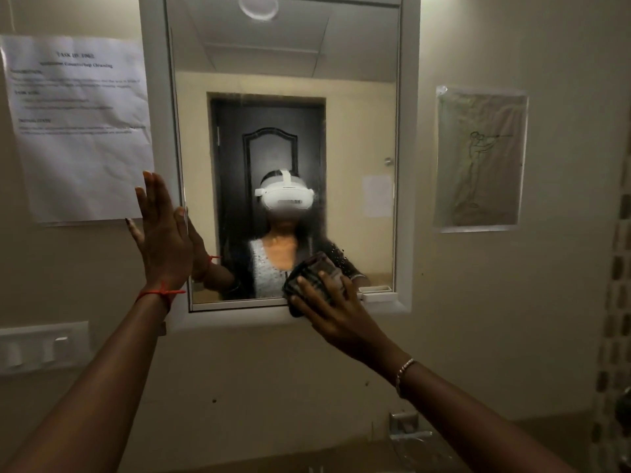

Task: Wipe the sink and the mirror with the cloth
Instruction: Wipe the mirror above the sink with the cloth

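Cloth [316, 281] is under the right hand [333, 308], fingers spread flat over it, pressing it on the mirror [290, 80] at the bottom edge, right of centre, lapping onto the lower frame [239, 317]. Cloth looks dark, folded into a pad.

Left hand [164, 240] is empty, open palm, fingers together pointing up, braced on the mirror's left edge where glass meets frame.

Key relation: nearly all the glass lies up and left of the cloth. Mirror's long axis is vertical, so remaining area = upward strokes. Right hand does the work since it has the cloth; left just steadies, prob needs to shift when the wipe reaches that side.

Sink: barely in view, only the tap [406, 430] shows at bottom, below right forearm. Can't tell sink state.

Farther out: paper sheet [78, 131] on wall left of mirror, drawing [481, 158] on the right.
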The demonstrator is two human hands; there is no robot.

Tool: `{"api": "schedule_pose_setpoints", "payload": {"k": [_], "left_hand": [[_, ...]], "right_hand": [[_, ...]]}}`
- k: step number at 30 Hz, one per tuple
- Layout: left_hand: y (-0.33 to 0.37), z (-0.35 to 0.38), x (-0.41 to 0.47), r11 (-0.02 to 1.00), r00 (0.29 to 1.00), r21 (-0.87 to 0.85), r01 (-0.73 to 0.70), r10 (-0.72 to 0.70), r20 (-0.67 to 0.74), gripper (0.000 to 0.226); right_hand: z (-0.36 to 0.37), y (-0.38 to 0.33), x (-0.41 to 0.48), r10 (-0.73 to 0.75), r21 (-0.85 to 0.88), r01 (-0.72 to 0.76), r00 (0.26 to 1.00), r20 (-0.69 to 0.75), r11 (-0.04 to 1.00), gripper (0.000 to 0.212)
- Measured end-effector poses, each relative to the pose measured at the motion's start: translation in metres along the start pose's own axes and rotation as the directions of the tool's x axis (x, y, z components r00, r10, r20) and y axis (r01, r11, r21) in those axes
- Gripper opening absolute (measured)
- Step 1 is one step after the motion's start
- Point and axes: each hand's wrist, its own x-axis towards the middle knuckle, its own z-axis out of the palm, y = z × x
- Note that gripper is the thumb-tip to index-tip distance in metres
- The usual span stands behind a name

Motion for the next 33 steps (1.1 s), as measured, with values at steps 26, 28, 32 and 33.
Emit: {"api": "schedule_pose_setpoints", "payload": {"k": [26,28,32,33], "left_hand": [[-0.071,0.07,0.021,0.951,0.992,-0.309,0.018,-0.057,-0.117,0.055],[-0.036,0.037,0.008,0.941,0.989,-0.335,-0.052,0.002,-0.145,0.053],[-0.021,0.022,-0.002,0.924,0.981,-0.341,-0.171,0.126,-0.15,0.05],[-0.023,0.022,-0.003,0.924,0.98,-0.34,-0.176,0.133,-0.146,0.051]], "right_hand": [[-0.005,0.023,-0.021,0.245,0.108,-0.238,0.967,-0.064,0.965,0.044],[-0.006,0.036,-0.015,0.195,0.088,-0.187,0.977,-0.089,0.978,0.045],[-0.01,0.075,0.021,0.337,0.149,-0.32,0.935,-0.11,0.936,0.053],[-0.012,0.087,0.035,0.401,0.179,-0.379,0.909,-0.114,0.908,0.054]]}}
